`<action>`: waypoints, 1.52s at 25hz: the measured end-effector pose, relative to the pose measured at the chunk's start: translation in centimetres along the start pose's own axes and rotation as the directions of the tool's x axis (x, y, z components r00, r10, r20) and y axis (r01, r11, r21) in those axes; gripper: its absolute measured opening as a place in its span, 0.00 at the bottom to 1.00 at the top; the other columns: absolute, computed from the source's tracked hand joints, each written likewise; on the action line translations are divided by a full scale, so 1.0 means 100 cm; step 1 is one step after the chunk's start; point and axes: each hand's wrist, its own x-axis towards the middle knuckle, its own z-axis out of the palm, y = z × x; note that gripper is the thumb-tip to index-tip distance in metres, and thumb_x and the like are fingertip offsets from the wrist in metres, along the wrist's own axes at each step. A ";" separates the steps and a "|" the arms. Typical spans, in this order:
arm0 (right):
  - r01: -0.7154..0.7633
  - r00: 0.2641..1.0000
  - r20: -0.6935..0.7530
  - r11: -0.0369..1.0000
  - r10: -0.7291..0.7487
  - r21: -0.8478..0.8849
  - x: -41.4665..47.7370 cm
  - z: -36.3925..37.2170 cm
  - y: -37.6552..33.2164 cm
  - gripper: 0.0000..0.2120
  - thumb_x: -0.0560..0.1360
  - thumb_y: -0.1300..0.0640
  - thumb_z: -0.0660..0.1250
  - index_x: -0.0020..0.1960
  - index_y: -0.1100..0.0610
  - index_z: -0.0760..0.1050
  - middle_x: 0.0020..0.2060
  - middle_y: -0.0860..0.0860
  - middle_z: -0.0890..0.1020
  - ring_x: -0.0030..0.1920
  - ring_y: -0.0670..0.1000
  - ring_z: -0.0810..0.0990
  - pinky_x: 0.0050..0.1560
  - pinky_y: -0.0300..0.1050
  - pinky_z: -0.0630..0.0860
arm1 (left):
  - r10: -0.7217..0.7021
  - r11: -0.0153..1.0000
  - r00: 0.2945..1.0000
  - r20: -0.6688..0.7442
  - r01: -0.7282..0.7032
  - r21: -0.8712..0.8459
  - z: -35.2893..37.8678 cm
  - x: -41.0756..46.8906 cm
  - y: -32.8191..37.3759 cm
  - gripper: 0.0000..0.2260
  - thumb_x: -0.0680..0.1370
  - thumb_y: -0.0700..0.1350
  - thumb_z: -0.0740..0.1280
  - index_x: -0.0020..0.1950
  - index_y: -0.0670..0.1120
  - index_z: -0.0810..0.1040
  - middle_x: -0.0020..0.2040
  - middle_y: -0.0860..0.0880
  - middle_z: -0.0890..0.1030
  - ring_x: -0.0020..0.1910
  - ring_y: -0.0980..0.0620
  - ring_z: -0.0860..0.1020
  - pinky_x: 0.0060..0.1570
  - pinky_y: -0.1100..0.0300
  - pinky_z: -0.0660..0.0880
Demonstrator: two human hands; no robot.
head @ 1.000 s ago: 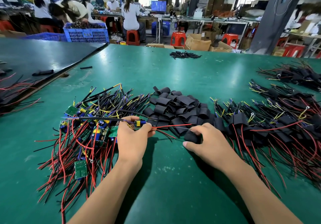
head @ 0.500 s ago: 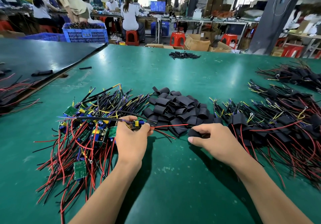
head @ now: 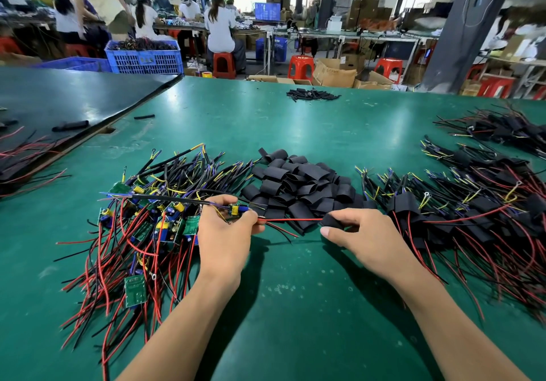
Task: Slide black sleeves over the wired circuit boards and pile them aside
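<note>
My left hand (head: pixel 226 232) grips a small wired circuit board (head: pixel 236 209) at the right edge of the bare-board pile (head: pixel 141 227). A red wire (head: pixel 292 219) runs from that board to a black sleeve (head: pixel 332 221), which my right hand (head: pixel 366 237) pinches; the wire's end seems to enter the sleeve. Loose black sleeves (head: pixel 298 185) lie heaped just behind both hands. Sleeved boards with red and black leads (head: pixel 472 218) are piled to the right.
The green table (head: pixel 295 306) carries another sleeved bundle (head: pixel 502 132) at far right and a small heap of black tubes (head: pixel 311 94) at its far edge. A black-topped table (head: pixel 74 96) adjoins on the left. Workers, blue crates and red stools fill the background.
My right hand has lifted a sleeve off the heap's front and drawn it a little right, onto the red wire. My left hand stays on the board.
</note>
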 end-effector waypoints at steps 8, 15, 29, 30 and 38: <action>0.045 0.992 0.119 0.999 -0.046 0.015 -0.003 -0.004 -0.007 0.14 0.71 0.52 0.77 0.56 0.44 0.83 0.38 0.28 0.80 0.44 0.28 0.77 0.44 0.19 0.66 | -0.012 1.000 0.999 0.046 0.013 -0.009 -0.001 0.002 -0.003 0.14 0.75 0.29 0.67 0.50 0.46 0.71 0.31 0.50 0.82 0.31 0.48 0.83 0.49 0.48 0.81; 0.155 0.982 0.104 0.988 -0.156 0.016 -0.011 0.010 -0.020 0.18 0.70 0.49 0.77 0.60 0.46 0.82 0.50 0.35 0.82 0.54 0.31 0.77 0.54 0.25 0.67 | -0.143 0.982 0.936 0.321 0.174 -0.069 0.007 -0.010 -0.008 0.13 0.75 0.28 0.69 0.53 0.41 0.72 0.36 0.44 0.82 0.37 0.43 0.83 0.42 0.54 0.83; 0.377 0.919 -0.033 0.900 -0.393 -0.217 -0.015 0.026 -0.024 0.15 0.71 0.46 0.70 0.56 0.48 0.83 0.50 0.45 0.86 0.52 0.47 0.72 0.51 0.30 0.63 | -0.170 0.985 0.911 0.376 0.149 0.085 0.013 -0.015 -0.009 0.08 0.81 0.44 0.66 0.50 0.42 0.82 0.43 0.45 0.84 0.43 0.51 0.82 0.49 0.55 0.82; 0.360 0.926 -0.046 0.913 -0.375 -0.191 -0.015 0.026 -0.024 0.15 0.71 0.46 0.71 0.57 0.48 0.82 0.52 0.43 0.86 0.52 0.45 0.73 0.53 0.25 0.60 | -0.179 0.984 0.913 0.368 0.168 0.060 0.013 -0.014 -0.008 0.08 0.82 0.44 0.65 0.52 0.41 0.82 0.45 0.42 0.84 0.45 0.49 0.82 0.51 0.53 0.82; 0.330 0.939 -0.071 0.939 -0.338 -0.096 -0.017 0.027 -0.029 0.17 0.71 0.43 0.68 0.58 0.45 0.81 0.55 0.37 0.83 0.57 0.38 0.76 0.64 0.37 0.65 | -0.235 0.958 0.849 0.473 0.284 -0.035 0.011 -0.015 -0.001 0.04 0.79 0.37 0.68 0.53 0.39 0.76 0.36 0.42 0.80 0.32 0.48 0.79 0.33 0.61 0.80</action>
